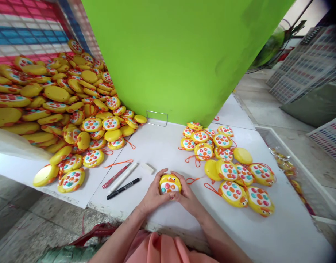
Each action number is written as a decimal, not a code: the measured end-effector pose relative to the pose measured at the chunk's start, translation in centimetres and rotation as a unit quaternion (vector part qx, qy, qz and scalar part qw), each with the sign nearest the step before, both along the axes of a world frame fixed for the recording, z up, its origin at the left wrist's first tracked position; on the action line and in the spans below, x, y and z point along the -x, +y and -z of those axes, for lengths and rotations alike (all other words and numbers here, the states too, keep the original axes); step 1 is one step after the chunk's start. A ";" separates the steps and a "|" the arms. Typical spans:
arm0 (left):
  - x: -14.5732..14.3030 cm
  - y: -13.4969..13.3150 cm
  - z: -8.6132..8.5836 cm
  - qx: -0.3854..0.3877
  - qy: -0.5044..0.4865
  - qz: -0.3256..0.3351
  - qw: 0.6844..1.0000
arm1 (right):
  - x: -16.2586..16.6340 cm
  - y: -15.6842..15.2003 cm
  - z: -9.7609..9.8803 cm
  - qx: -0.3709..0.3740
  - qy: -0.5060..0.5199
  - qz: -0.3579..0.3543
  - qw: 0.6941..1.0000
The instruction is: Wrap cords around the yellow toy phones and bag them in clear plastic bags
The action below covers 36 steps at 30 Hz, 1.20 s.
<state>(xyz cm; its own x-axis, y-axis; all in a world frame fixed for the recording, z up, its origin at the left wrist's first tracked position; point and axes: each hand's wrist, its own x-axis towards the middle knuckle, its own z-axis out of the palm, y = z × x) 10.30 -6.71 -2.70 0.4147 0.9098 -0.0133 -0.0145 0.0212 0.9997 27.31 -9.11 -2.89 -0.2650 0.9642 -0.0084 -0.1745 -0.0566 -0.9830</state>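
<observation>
Head view shows me a glossy, rounded yellow toy (170,183) near the front edge of the desk (161,146). Left hand (154,190) and right hand (186,194) grip its sides, fingers half-curled, thumbs meeting.

Toy workshop; identical yellow toys (57,94) heaped; pens (123,189) on worktable (159,146); crate (307,173) of wrapped pieces (286,165).

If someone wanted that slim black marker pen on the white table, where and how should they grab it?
Probably pinch the slim black marker pen just right of its middle, from above, thumb on the wearer's side. It lies flat, and its right part fans away from the slim white pen, leaving finger room; their left ends nearly meet, so that end looks tighter.
</observation>
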 end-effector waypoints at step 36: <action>-0.3 -0.3 0.0 -0.066 0.043 -0.011 0.997 | -0.1 0.3 1.2 -0.027 -0.061 0.066 0.996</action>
<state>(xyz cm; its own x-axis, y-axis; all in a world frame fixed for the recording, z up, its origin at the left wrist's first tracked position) 10.58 -6.97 -2.71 0.3976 0.9146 0.0732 0.0725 -0.1109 0.9912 27.38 -8.83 -4.14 -0.1363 0.9905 0.0190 -0.0550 0.0116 -0.9984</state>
